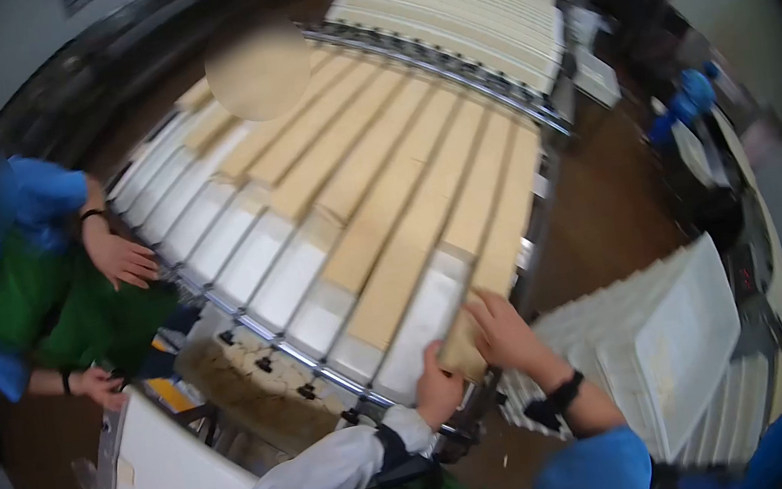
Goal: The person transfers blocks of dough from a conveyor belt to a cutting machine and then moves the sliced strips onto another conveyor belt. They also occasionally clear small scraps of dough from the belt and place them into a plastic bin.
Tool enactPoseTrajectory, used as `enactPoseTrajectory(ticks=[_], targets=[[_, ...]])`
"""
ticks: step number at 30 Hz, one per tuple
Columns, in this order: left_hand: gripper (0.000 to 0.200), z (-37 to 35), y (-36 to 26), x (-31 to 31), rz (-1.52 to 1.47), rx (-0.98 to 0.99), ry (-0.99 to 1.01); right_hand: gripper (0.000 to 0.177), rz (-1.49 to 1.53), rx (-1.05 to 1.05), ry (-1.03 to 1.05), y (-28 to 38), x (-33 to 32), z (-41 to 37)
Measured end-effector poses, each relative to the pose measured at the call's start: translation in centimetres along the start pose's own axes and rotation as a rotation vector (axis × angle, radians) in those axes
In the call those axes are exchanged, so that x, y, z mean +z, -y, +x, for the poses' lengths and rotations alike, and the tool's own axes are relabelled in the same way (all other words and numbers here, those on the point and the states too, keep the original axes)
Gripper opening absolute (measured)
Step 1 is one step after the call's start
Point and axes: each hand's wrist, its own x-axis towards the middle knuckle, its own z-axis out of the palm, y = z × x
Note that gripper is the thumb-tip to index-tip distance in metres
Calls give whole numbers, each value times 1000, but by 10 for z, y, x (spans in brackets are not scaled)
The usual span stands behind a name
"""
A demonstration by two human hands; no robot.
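Long pale tan strips (385, 205) lie side by side in the white lanes of a wide conveyor. At its near right end, my left hand (439, 387) and my right hand (507, 330) hold opposite sides of a tan piece (462, 347). The fingers of both are wrapped round its edges. Bare white lane (423, 326) shows just beyond my left hand. A dark band circles my right wrist.
A co-worker in blue and green (62, 273) stands at the left, hands near the conveyor edge. Below the roller rail (318, 367) is a soiled bin (251, 387). White trays (629, 350) are stacked at the right; another person (688, 99) is farther back.
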Motion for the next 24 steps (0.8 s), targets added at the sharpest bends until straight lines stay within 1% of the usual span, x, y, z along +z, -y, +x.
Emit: enactPoseTrajectory(ticks=[1,2,3,4,5,6,7,8,9,10,11,13,14,15,16,17,18,19,20,21,22,23,24], targets=[[65,3,5,2,119,33,-63,53,68,-33,16,5,5,-4],[65,2,8,2,59,67,-83,53,73,-25,29,10,11,-8],[64,3,5,0,-86,64,-30,53,83,-31,42,12,14,-11],[64,4,6,2,1,220,-100,57,77,-18,122,15,15,-13],[64,12,24,10,47,219,-66,57,87,-10,115,16,20,-17],[63,24,44,21,46,287,-171,59,90,-29,126,12,28,-20],[62,-7,-7,-11,-23,26,-12,66,91,-3,117,6,38,-26],[67,22,34,5,12,-97,8,74,44,-57,114,-10,56,-29],[64,20,51,10,8,252,-171,76,-229,-113,155,12,58,-21],[63,15,41,-13,18,113,4,79,-258,-84,237,15,60,-19],[62,-1,31,-40,54,140,4,82,-333,-131,218,11,66,-20],[63,-50,8,-94,130,204,46,84,-437,-124,241,1,67,-15],[62,-70,-7,-119,-8,181,122,86,-494,-108,247,-7,70,-11],[64,-69,-12,-141,-144,52,233,85,-747,-290,-4,-31,90,-9],[63,-80,-11,-162,-85,91,142,85,-989,-466,-270,-69,123,-4],[64,-96,-3,-180,-26,136,62,84,-820,-271,190,-48,113,8],[66,-104,14,-194,-84,177,-51,83,-646,26,574,-26,105,22],[68,-110,39,-203,-124,177,-126,87,-455,-76,451,22,82,26],[70,-122,50,-215,-164,179,-202,92,-279,-152,323,54,67,24],[72,-138,59,-224,-43,133,-396,81,-68,-152,248,72,58,31],[68,-154,68,-238,13,52,-465,82,53,-178,178,83,72,42],[62,-164,81,-246,93,78,-577,76,82,-281,48,96,82,54],[48,-176,89,-249,-110,220,-675,74,62,-355,9,112,88,73]])
